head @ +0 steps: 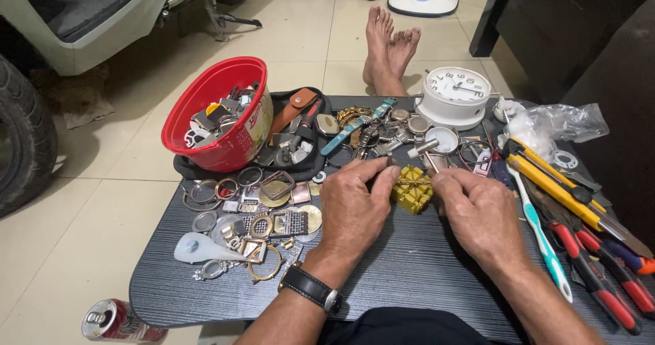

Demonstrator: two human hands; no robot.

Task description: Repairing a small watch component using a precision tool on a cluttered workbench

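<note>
A small yellow slotted block (413, 189) sits on the dark wood-grain table (416, 263) in front of me. My left hand (355, 208), with a black-strapped wristwatch (310, 288) on its wrist, pinches a thin metal piece at the block's left edge. My right hand (477, 212) grips a small metal-headed hammer (426, 150) just above the block's right side. A thin band lies across the block's top.
A red bowl (218, 113) of watch parts stands at the back left beside a black pouch (300, 123). Watch cases and rings (252, 212) lie left. A white alarm clock (455, 96), yellow knives (556, 188), red-handled pliers (600, 283) and a toothbrush (542, 236) crowd the right.
</note>
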